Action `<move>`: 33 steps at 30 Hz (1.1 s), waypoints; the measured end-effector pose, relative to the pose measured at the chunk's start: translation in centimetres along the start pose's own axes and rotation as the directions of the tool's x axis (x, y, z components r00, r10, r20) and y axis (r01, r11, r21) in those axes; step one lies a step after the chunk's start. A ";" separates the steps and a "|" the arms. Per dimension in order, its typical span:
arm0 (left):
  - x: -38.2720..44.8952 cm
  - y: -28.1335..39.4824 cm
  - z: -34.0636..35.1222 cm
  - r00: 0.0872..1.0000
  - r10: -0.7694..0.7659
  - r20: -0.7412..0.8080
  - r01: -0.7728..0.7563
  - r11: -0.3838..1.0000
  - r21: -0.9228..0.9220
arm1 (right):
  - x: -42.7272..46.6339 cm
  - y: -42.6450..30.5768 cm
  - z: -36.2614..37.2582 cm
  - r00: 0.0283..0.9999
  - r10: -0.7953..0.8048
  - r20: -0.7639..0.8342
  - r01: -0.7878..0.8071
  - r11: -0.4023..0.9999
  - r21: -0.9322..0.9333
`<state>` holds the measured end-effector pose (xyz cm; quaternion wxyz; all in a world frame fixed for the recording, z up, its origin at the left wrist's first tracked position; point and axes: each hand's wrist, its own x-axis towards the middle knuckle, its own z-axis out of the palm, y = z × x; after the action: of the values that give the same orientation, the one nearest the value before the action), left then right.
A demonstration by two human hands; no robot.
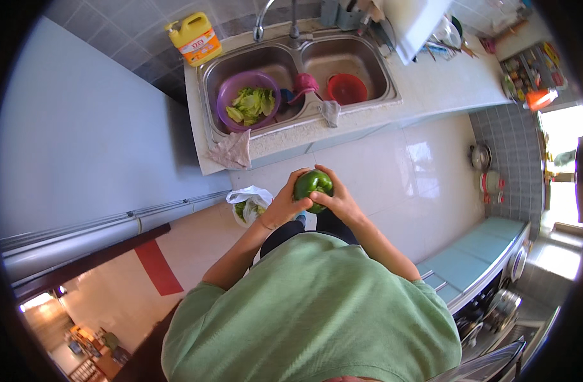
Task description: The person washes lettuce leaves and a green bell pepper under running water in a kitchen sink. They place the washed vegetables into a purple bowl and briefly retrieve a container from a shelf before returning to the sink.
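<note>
Between my two hands is a green bell pepper (313, 185), held over the floor in front of my body. My left hand (287, 200) grips its left side, and my right hand (338, 196) grips its right side with the thumb across the pepper near its stem end. Beyond them, a purple plastic basin (220, 102) with green leaves (253, 105) stands in the left bowl of the steel sink. A red plastic bowl (347, 89) sits in the right bowl. On the floor to the left, a white plastic bag (250, 193) holds greens.
The sink's counter edge (291, 136) runs across in front of me, with a cloth (233, 150) hanging over it. A yellow detergent jug (196, 40) stands at the back left. A pink item (304, 83) lies on the sink divider. Blue-green cabinets (468, 253) are at the right.
</note>
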<state>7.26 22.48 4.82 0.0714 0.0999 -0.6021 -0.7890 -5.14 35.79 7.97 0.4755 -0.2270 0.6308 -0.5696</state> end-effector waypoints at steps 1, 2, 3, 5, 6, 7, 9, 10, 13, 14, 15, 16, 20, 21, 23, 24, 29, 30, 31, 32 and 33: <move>0.8 -0.4 -0.8 0.997 -0.053 -0.054 0.049 0.996 -0.075 | 1.9 0.4 -0.2 1.000 -0.016 0.013 0.017 0.998 -0.055; 1.4 -0.7 -1.7 0.989 -0.109 -0.104 0.092 0.984 -0.154 | 3.9 0.9 -0.5 0.996 -0.081 0.049 0.089 0.979 -0.183; 2.0 -1.1 -2.4 0.974 -0.164 -0.157 0.124 0.964 -0.236 | 5.8 0.9 -0.9 0.984 -0.142 0.103 0.167 0.938 -0.305; 2.9 -1.7 -3.7 0.953 -0.213 -0.214 0.098 0.889 -0.448 | 9.7 0.2 -1.9 0.954 -0.132 0.271 0.218 0.923 -0.318; 3.3 -1.7 -4.5 0.949 -0.212 -0.235 0.078 0.875 -0.478 | 11.5 -0.1 -2.3 0.929 -0.095 0.356 0.213 0.928 -0.307; 4.1 -1.3 -5.4 0.945 -0.206 -0.255 0.053 0.864 -0.501 | 13.5 -0.7 -2.8 0.896 -0.065 0.439 0.213 0.931 -0.296; 4.7 -1.6 -6.2 0.892 -0.265 -0.366 -0.001 0.809 -0.588 | 17.2 -2.3 -3.8 0.789 0.086 0.608 0.069 0.971 -0.227; 4.9 -1.9 -6.3 0.869 -0.288 -0.402 -0.039 0.771 -0.636 | 19.7 -2.6 -4.5 0.761 0.141 0.634 0.075 0.951 -0.301; 6.4 -2.7 -6.6 0.728 -0.313 -0.611 -0.163 0.786 -0.597 | 31.1 -2.0 -8.0 0.847 -0.146 0.512 0.417 0.779 -0.467; 6.9 -2.6 -6.9 0.694 -0.305 -0.652 -0.187 0.798 -0.572 | 36.4 -0.5 -10.0 0.829 -0.382 0.409 0.558 0.630 -0.540; 6.6 -3.2 -6.7 0.639 -0.306 -0.705 -0.226 0.802 -0.553 | 38.2 -4.2 -9.7 0.999 -0.052 0.005 0.051 0.939 -0.341; 7.7 -2.9 -7.4 0.638 -0.278 -0.719 -0.244 0.812 -0.530 | 43.9 -1.6 -13.4 0.892 -0.430 -0.138 0.271 0.756 -0.596; 11.9 -1.6 -10.4 0.532 -0.371 -0.761 -0.198 0.819 -0.538 | 54.6 -0.9 -19.3 0.838 -0.474 -0.270 0.078 0.594 -0.801; 13.2 -1.3 -11.7 0.527 -0.376 -0.762 -0.188 0.823 -0.536 | 56.0 -0.4 -20.1 0.887 -0.441 -0.140 0.110 0.493 -0.863; 15.9 -0.7 -14.1 0.520 -0.389 -0.760 -0.173 0.824 -0.540 | 57.9 -1.5 -19.3 0.965 -0.092 -0.247 -0.146 0.594 -0.791; 17.6 -0.2 -15.3 0.526 -0.399 -0.751 -0.160 0.821 -0.548 | 58.9 -1.4 -19.5 0.962 -0.021 -0.272 -0.205 0.601 -0.772; 22.4 -1.7 -20.0 0.560 -0.442 -0.701 -0.113 0.797 -0.593 | 59.2 0.0 -18.2 0.928 0.016 -0.373 -0.302 0.620 -0.724; 23.4 -1.7 -20.5 0.578 -0.445 -0.684 -0.104 0.791 -0.603 | 59.8 1.5 -18.9 0.920 0.006 -0.392 -0.297 0.664 -0.686; 24.6 -1.7 -21.2 0.605 -0.446 -0.659 -0.087 0.786 -0.612 | 61.1 4.1 -20.7 0.906 -0.008 -0.422 -0.293 0.708 -0.642; 25.5 -1.8 -21.9 0.640 -0.445 -0.626 -0.071 0.777 -0.625 | 61.8 5.7 -21.8 0.895 -0.020 -0.445 -0.282 0.747 -0.602; 25.9 -2.1 -22.3 0.663 -0.445 -0.603 -0.068 0.766 -0.639 | 62.0 5.9 -21.6 0.868 0.109 -0.484 -0.337 0.845 -0.415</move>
<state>-12.42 -3.90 -4.79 0.2441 0.4407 -0.2184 -0.8358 -49.72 -3.21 -20.88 0.3118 -0.1267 0.8669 -0.3677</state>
